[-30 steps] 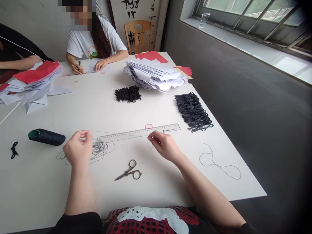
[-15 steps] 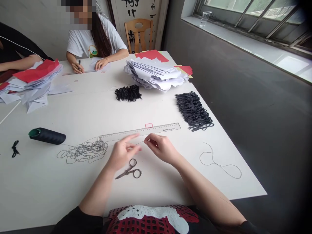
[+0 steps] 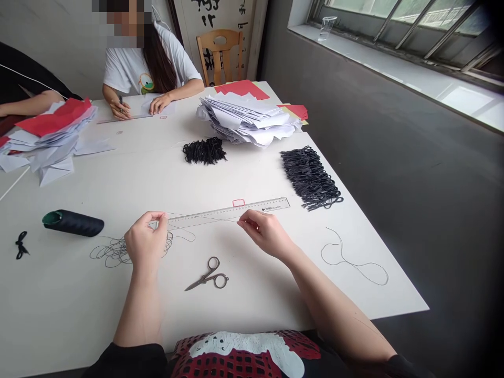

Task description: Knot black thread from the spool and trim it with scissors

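Note:
Between my two hands a thin dark thread (image 3: 202, 216) runs nearly straight above the table. My left hand (image 3: 147, 239) pinches it at the ruler's left end, over a loose tangle of thread (image 3: 112, 252). My right hand (image 3: 265, 231) is closed on the thread's other part, just below the ruler's right half. The clear ruler (image 3: 275, 205) lies flat and slightly slanted behind both hands. Below them, partly spread scissors (image 3: 207, 275) rest on the table. A black thread spool (image 3: 74, 223) lies on its side left of my left hand, with thread leading to the tangle.
Bundles of black looped cords (image 3: 311, 178) lie to the right, with a smaller bundle (image 3: 205, 150) farther back. A paper stack (image 3: 248, 121) stands behind. One loose thread (image 3: 354, 265) lies near the right table edge. Across the table, a person (image 3: 153, 68) holds a pen over paper.
My left hand has moved left, away from the right hand, and its fingers have closed in a pinch. The thread now spans the gap. My right hand stays about where it was.

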`<state>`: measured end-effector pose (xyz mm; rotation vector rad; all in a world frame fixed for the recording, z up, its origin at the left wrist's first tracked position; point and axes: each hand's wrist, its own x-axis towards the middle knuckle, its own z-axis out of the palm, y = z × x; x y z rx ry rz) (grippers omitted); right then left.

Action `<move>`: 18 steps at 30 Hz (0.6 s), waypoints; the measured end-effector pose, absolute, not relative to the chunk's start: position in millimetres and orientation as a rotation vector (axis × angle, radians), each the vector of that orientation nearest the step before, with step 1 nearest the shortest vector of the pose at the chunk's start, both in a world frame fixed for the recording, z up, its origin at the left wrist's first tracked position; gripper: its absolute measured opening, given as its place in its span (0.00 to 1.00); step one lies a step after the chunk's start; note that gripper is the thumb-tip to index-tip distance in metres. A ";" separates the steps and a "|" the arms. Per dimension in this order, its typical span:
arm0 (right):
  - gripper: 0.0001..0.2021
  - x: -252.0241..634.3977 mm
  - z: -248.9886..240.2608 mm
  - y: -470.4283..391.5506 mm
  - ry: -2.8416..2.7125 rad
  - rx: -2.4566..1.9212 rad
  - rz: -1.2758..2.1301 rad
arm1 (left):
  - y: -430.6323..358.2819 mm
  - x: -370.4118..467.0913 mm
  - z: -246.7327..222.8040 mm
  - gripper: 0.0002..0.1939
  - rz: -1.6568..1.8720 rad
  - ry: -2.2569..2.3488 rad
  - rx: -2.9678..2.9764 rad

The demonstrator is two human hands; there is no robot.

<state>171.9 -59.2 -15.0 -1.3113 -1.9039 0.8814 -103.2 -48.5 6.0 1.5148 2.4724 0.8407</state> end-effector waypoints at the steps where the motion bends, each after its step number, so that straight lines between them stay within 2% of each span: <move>1: 0.07 171.9 -14.8 -59.2 -1.907 -1.316 0.877 | -49.0 -103.2 6.9 0.08 0.809 2.543 1.517; 2: 0.07 171.7 -14.7 -59.2 -1.912 -1.317 0.874 | -50.0 -100.8 7.1 0.08 0.815 2.593 1.531; 4: 0.07 170.8 -14.9 -59.5 -1.934 -1.312 0.857 | -53.9 -88.2 5.5 0.15 0.926 2.546 1.628; 6: 0.07 169.2 -15.5 -60.5 -1.982 -1.299 0.826 | -61.0 -67.3 1.6 0.24 1.010 2.203 1.768; 7: 0.07 168.2 -15.9 -61.2 -2.009 -1.287 0.816 | -65.3 -55.4 -0.8 0.26 0.976 1.942 1.795; 10: 0.07 164.8 -16.1 -63.9 -2.067 -1.247 0.829 | -78.0 -25.2 -7.9 0.19 0.796 1.431 1.656; 13: 0.07 162.0 -13.9 -65.4 -2.088 -1.234 0.860 | -83.7 -13.2 -12.4 0.11 0.746 1.422 1.517; 18: 0.06 174.8 -1.6 -62.2 -2.133 -1.291 0.778 | -80.8 -16.1 -12.7 0.11 0.684 1.443 1.439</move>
